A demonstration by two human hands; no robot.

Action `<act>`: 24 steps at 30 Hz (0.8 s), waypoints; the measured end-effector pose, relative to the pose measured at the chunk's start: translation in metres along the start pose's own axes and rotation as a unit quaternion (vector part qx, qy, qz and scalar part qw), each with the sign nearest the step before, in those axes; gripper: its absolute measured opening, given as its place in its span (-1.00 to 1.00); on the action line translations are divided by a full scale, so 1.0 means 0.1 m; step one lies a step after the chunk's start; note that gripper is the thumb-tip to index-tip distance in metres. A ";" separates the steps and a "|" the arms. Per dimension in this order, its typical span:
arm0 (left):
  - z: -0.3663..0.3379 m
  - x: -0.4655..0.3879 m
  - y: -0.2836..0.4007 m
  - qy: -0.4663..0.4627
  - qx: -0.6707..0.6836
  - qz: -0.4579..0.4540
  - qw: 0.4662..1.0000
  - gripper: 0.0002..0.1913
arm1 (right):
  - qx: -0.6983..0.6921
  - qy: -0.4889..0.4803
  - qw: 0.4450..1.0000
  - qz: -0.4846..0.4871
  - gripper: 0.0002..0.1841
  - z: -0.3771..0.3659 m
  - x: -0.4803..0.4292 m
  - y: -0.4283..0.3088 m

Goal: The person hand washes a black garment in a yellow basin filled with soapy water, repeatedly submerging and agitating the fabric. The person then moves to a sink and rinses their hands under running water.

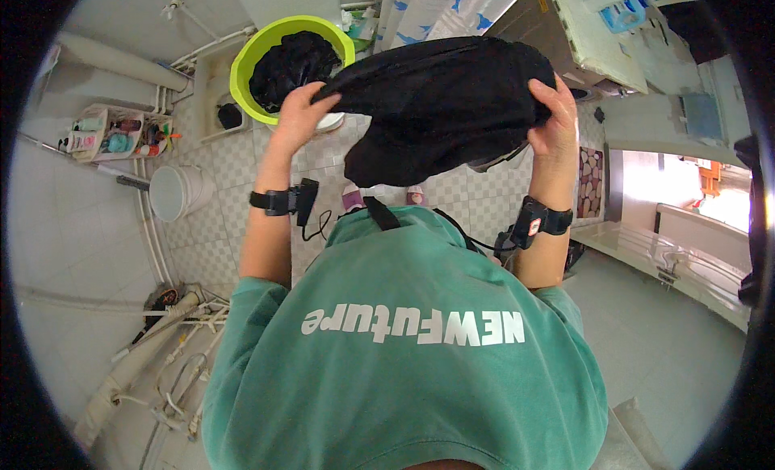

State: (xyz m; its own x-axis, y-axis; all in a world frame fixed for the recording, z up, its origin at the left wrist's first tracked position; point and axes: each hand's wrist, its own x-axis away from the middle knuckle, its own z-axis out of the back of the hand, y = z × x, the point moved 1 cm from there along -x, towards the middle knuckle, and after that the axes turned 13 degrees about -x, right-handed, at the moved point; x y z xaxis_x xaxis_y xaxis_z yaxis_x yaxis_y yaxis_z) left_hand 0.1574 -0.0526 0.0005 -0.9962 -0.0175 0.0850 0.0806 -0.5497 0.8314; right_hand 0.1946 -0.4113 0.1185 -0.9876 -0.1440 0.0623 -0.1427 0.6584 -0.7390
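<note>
A black cloth garment (442,100) is stretched out between my two hands, in front of my body. My left hand (306,115) pinches its narrow left end, close to the rim of a lime-green plastic basin. My right hand (554,115) grips its right edge, with the thumb and fingers on the fabric. The lower part of the garment hangs down over the tiled floor. More dark cloth (293,67) lies bunched inside the green basin (240,94). What the basin rests on is mostly hidden.
A white bucket (169,193) stands on the floor at the left. Beyond it, a wall rack (97,152) holds bottles. Pipes (181,373) run along the lower left. A patterned curtain (405,16) hangs beyond the garment. At the upper right, a blue detergent bottle (623,16) rests on a counter.
</note>
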 end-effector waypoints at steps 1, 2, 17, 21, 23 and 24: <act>0.07 0.01 -0.05 -0.009 0.100 0.059 0.993 -0.78 | -0.015 0.007 1.000 0.018 -0.57 0.04 0.00 -0.03; 0.11 0.03 -0.07 -0.007 0.243 0.081 0.967 -0.75 | 0.010 0.041 0.999 0.016 -0.54 0.08 0.00 -0.04; 0.23 0.02 0.11 0.001 0.454 0.046 0.890 -0.65 | 0.018 0.013 0.999 -0.033 -0.60 0.03 0.09 0.05; 0.14 -0.05 0.02 0.053 0.479 0.091 0.872 -0.68 | 0.027 -0.001 0.997 -0.071 -0.63 -0.01 0.08 0.11; 0.06 -0.12 0.01 0.093 0.474 0.136 0.865 -0.68 | 0.043 -0.011 0.996 -0.081 -0.63 -0.07 0.07 0.18; 0.01 -0.16 0.03 0.130 0.480 0.115 0.860 -0.67 | 0.054 -0.012 0.995 -0.079 -0.63 -0.11 0.06 0.22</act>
State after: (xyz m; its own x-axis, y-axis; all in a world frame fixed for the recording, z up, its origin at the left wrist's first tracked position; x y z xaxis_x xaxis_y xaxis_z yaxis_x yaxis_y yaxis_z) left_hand 0.1733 -0.0534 0.0019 -0.9134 -0.2888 0.2867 0.1420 0.4340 0.8896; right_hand 0.1847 -0.3893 0.1099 -0.9516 -0.2577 0.1677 -0.2862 0.5435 -0.7891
